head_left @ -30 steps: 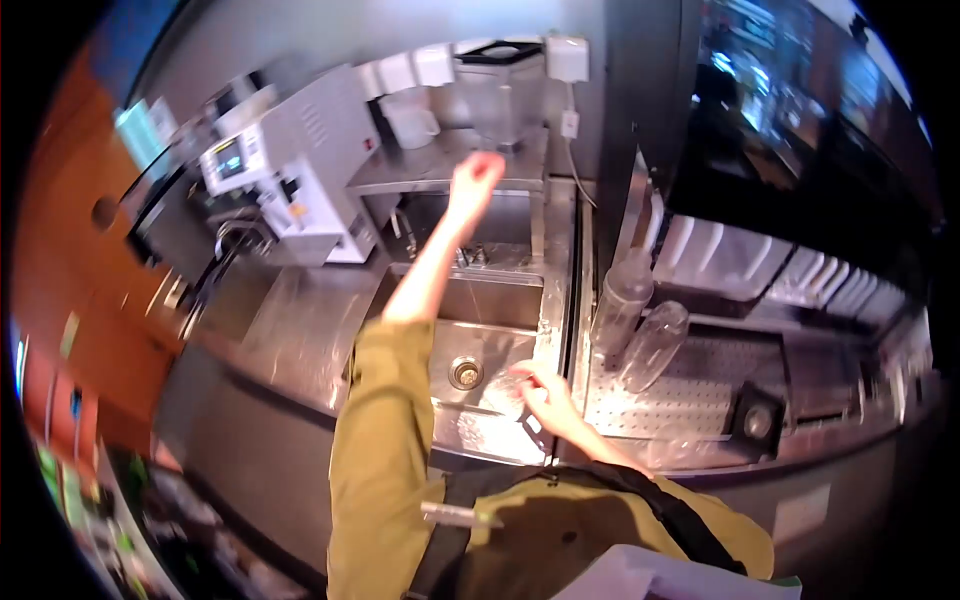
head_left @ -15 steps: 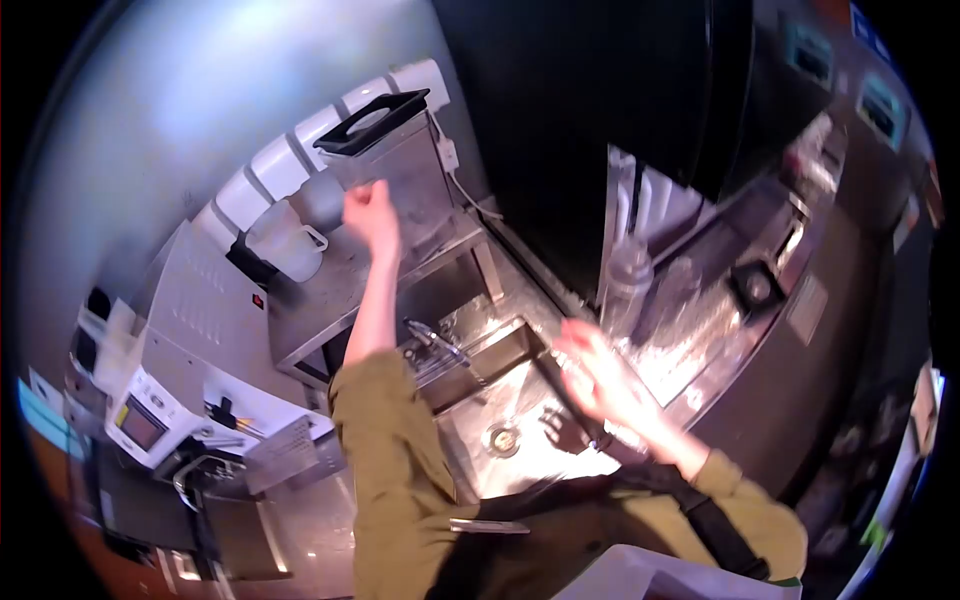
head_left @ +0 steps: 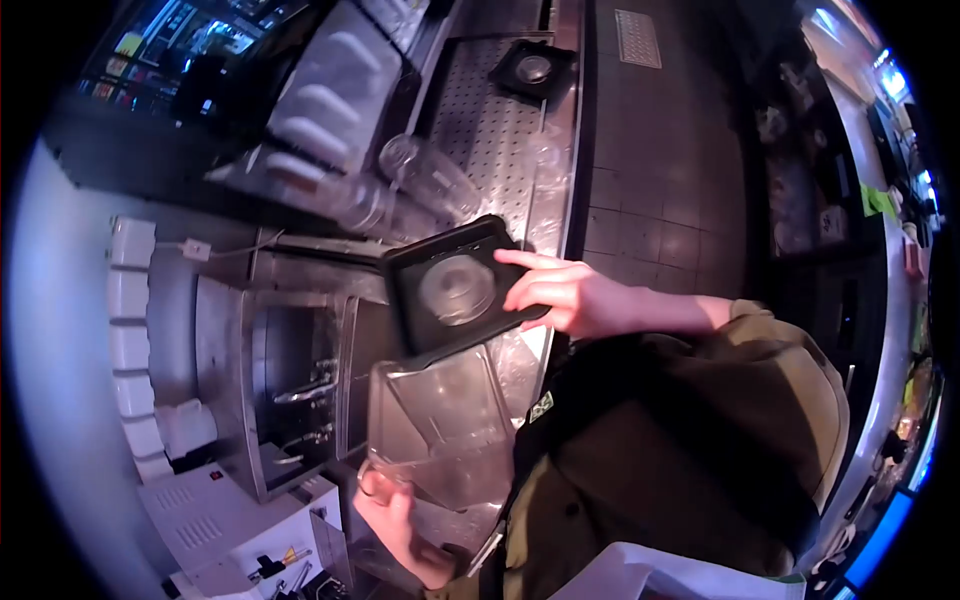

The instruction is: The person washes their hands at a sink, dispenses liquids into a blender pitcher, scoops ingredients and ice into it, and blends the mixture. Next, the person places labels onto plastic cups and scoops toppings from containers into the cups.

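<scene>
A clear plastic blender jar (head_left: 440, 420) is tilted low in front of me, over the sink side of the counter. My left hand (head_left: 390, 510) is closed around its near lower end, fingers curled at the handle. Above the jar's far end is a black square lid (head_left: 420, 335) with a clear round cap (head_left: 457, 290) in its middle. My right hand (head_left: 575, 295) grips the lid's right edge, index finger stretched along the top. Whether lid and jar touch is hard to tell.
Clear containers (head_left: 430, 175) lie on a perforated metal drain tray (head_left: 465, 100), with another black lid (head_left: 530, 68) farther off. A steel shelf and faucet (head_left: 310, 385) stand left, beside a white pitcher (head_left: 187, 428) and a white machine (head_left: 200, 520).
My view has swung right toward the drain counter. The jar and black lid have come down from the shelf into my hands, which were both without an object before.
</scene>
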`<state>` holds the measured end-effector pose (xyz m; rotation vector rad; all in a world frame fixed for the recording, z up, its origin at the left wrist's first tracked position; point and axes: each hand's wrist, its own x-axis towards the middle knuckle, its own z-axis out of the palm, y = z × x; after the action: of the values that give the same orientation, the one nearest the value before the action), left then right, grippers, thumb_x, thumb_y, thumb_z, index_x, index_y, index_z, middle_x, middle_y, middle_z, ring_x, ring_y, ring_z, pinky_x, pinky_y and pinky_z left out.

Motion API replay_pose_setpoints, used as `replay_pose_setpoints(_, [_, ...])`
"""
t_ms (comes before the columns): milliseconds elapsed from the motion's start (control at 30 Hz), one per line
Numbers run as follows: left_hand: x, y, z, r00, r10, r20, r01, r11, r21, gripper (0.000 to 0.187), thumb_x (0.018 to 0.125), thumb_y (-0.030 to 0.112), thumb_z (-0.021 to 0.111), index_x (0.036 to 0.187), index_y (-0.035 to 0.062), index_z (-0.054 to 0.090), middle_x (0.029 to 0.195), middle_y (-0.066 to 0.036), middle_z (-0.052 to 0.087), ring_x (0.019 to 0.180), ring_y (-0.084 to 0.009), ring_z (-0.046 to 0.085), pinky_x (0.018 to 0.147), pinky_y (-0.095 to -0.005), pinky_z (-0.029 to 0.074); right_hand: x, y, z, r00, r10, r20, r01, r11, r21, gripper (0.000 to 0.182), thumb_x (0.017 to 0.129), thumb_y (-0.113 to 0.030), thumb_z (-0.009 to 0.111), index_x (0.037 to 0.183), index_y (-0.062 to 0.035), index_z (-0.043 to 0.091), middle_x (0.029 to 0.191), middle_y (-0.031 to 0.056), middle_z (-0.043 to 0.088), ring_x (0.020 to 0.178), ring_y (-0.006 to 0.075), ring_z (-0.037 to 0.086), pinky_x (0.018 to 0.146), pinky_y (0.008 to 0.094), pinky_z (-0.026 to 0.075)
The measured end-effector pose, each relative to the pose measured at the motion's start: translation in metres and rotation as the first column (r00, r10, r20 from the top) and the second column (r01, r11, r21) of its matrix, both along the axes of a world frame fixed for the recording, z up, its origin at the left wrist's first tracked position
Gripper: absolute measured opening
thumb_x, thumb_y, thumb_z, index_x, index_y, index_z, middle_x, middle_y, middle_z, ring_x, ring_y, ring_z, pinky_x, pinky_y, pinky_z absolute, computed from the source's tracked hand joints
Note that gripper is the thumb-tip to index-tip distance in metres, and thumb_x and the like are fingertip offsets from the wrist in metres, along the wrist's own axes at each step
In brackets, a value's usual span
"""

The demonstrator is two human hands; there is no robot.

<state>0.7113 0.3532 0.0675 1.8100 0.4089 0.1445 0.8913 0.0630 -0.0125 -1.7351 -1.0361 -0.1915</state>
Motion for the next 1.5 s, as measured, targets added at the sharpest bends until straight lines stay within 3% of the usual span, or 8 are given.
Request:
replay_pose_setpoints(333, [0.075, -0.207, -0.004, 0.996, -0.032, 0.085, 0.032, 0.999, 0.007, 0.021, 0.060, 0.009, 0.064, 0.070, 0.0005, 0.048, 0.062, -0.002, 0.049, 0.049, -0.0077, 0.044, 0.043, -0.0189, 0.035, 0.121, -0.110, -0.159, 0.826, 0.257, 0.502, 0.025, 0.873, -0.487, 0.049, 0.068, -0.028, 0.062, 0.109, -0.0070, 0.049, 0.120, 0.0137, 0.042, 0.119, 0.0329, 0.033, 0.096, 0.0437, 0.029])
replay_pose_setpoints(500, [0.179, -0.323, 0.012, 0.967, 0.088, 0.238, -0.072, 0.995, -0.074, 0.022, 0.060, 0.014, 0.065, 0.066, 0.0014, 0.048, 0.060, -0.002, 0.049, 0.048, -0.0072, 0.043, 0.043, -0.0185, 0.033, 0.174, -0.224, -0.131, 0.938, 0.330, 0.104, -0.257, 0.866, -0.429, 0.048, 0.070, -0.027, 0.061, 0.111, -0.0094, 0.043, 0.127, 0.0166, 0.034, 0.098, 0.0305, 0.052, 0.085, 0.0400, 0.040])
replay_pose_setpoints(733, [0.432, -0.519, -0.043, 0.987, -0.051, 0.154, 0.074, 0.986, -0.151, 0.028, 0.059, 0.008, 0.059, 0.085, -0.0005, 0.054, 0.062, -0.001, 0.052, 0.046, -0.0065, 0.044, 0.040, -0.0183, 0.034, 0.447, -0.485, -0.169, 0.966, -0.199, 0.164, 0.246, 0.901, -0.357, 0.030, 0.074, -0.012, 0.050, 0.104, -0.0055, 0.050, 0.110, 0.0144, 0.050, 0.088, 0.0313, 0.055, 0.070, 0.0388, 0.048])
replay_pose_setpoints(833, [0.574, -0.600, -0.077, 0.940, -0.334, 0.076, 0.342, 0.920, -0.190, 0.016, 0.057, -0.001, 0.060, 0.068, 0.0039, 0.051, 0.056, 0.000, 0.050, 0.045, -0.0070, 0.047, 0.040, -0.0196, 0.036, 0.550, -0.668, -0.278, 0.510, -0.853, -0.108, 0.690, 0.481, -0.541, 0.031, 0.076, -0.016, 0.049, 0.105, -0.0056, 0.053, 0.111, 0.0123, 0.051, 0.097, 0.0311, 0.052, 0.078, 0.0393, 0.046])
replay_pose_setpoints(900, [0.663, -0.669, -0.090, 0.848, -0.505, 0.158, 0.529, 0.824, -0.205, 0.017, 0.061, -0.004, 0.058, 0.066, 0.0063, 0.045, 0.054, 0.000, 0.048, 0.044, -0.0067, 0.045, 0.040, -0.0196, 0.035, 0.539, -0.787, -0.309, -0.259, -0.922, -0.289, 0.521, 0.119, -0.845, 0.018, 0.074, -0.017, 0.053, 0.086, -0.0080, 0.063, 0.085, 0.0128, 0.062, 0.083, 0.0276, 0.059, 0.071, 0.0386, 0.048])
replay_pose_setpoints(1200, [1.008, -0.983, -0.113, 0.729, -0.667, 0.153, 0.654, 0.612, -0.445, 0.018, 0.067, -0.001, 0.061, 0.070, 0.0054, 0.044, 0.059, -0.001, 0.054, 0.048, -0.0054, 0.048, 0.043, -0.0184, 0.037, 0.460, -1.075, -0.384, -0.652, -0.702, -0.286, 0.191, 0.213, -0.958, 0.021, 0.078, -0.020, 0.050, 0.088, -0.0042, 0.060, 0.084, 0.0161, 0.060, 0.082, 0.0305, 0.058, 0.072, 0.0409, 0.046])
replay_pose_setpoints(1400, [1.210, -1.181, -0.112, 0.793, -0.601, 0.098, 0.570, 0.675, -0.468, 0.009, 0.065, -0.002, 0.057, 0.071, -0.0007, 0.051, 0.054, -0.002, 0.052, 0.045, -0.0068, 0.047, 0.041, -0.0198, 0.035, 0.671, -1.232, -0.414, -0.479, -0.788, -0.388, 0.175, 0.348, -0.921, 0.024, 0.080, -0.022, 0.049, 0.089, -0.0016, 0.058, 0.084, 0.0183, 0.059, 0.082, 0.0324, 0.057, 0.073, 0.0425, 0.045])
replay_pose_setpoints(1500, [1.313, -1.226, -0.089, 0.857, -0.490, 0.161, 0.499, 0.710, -0.496, 0.011, 0.065, -0.002, 0.057, 0.067, 0.0023, 0.047, 0.054, 0.000, 0.051, 0.044, -0.0064, 0.046, 0.041, -0.0196, 0.036, 0.870, -1.348, -0.421, 0.279, -0.955, -0.102, 0.346, 0.199, -0.917, 0.026, 0.081, -0.023, 0.048, 0.089, -0.0004, 0.056, 0.084, 0.0194, 0.058, 0.081, 0.0334, 0.056, 0.073, 0.0433, 0.044])
